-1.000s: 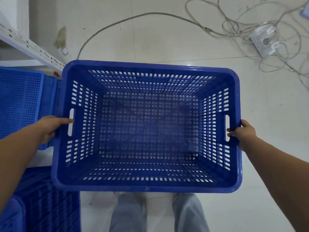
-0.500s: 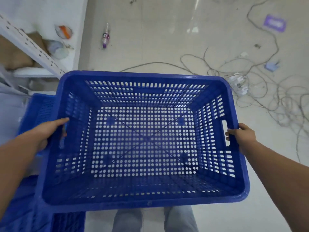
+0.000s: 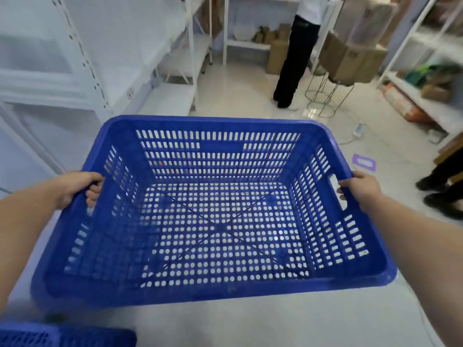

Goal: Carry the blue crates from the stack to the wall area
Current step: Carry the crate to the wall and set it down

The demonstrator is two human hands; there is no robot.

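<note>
An empty blue perforated crate [image 3: 215, 289] fills the middle of the head view, held up in the air and level. My left hand [image 3: 77, 187] grips its left handle slot, fingers curled through the wall. My right hand [image 3: 360, 189] grips the right handle slot the same way. Through the crate's holes the pale floor shows. The rim of another blue crate [image 3: 65, 335] peeks in at the bottom left corner.
White metal shelving [image 3: 100, 71] lines the left side. A person in dark trousers [image 3: 293, 61] stands ahead by cardboard boxes on a wire stand [image 3: 350, 58]. Shelves with goods run along the right [image 3: 426, 78]. Someone's dark shoes [image 3: 441, 194] are at right; a power strip [image 3: 359, 128] lies on the floor.
The view has swung up from the floor and cables to the room ahead. The crate stays in both hands, and the other crates at left have dropped to the bottom corner.
</note>
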